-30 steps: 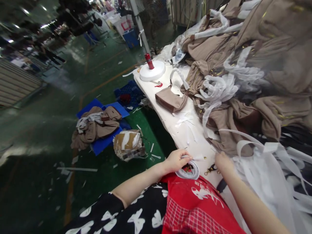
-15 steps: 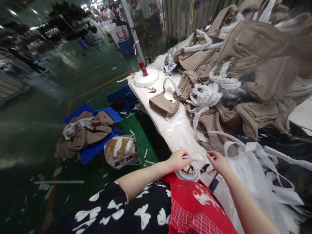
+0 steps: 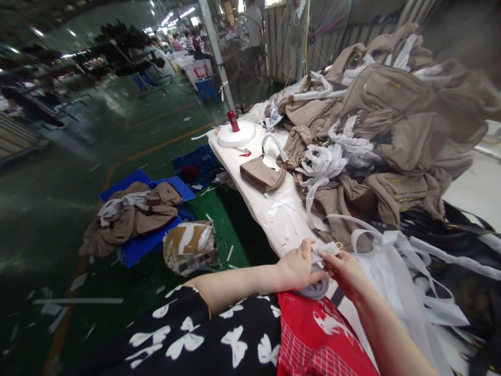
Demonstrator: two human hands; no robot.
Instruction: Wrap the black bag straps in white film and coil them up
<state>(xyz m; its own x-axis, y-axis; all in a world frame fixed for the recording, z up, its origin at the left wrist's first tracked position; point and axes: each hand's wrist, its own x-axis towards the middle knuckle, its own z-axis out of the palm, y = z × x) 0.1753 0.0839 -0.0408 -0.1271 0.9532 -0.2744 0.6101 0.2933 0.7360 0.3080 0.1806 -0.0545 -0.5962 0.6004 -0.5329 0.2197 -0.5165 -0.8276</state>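
Note:
Close to the table's near edge, my left hand [image 3: 300,267] is closed around a rolled-up strap [image 3: 319,290] that looks pale grey-white. My right hand [image 3: 343,269] meets it from the right, its fingertips pinching a short white strip [image 3: 329,249] that lies against the roll. A small gold ring [image 3: 339,245] shows just above the right fingers. The left hand covers much of the roll. To the right of both hands hang long white strips [image 3: 395,271]. Beyond them on the table sits a small brown bag [image 3: 262,174] with a white-wrapped handle.
Brown bags [image 3: 395,99] with white-wrapped straps are heaped on the white table [image 3: 250,193]. A red can [image 3: 233,121] stands on a white round disc [image 3: 236,137] at the far end. A taped parcel [image 3: 190,245] and more brown bags [image 3: 133,214] lie low at left.
My two hands have come together; the left has turned over the roll, covering more of it. The right has moved in, pinching the white strip against it. The view has shifted slightly.

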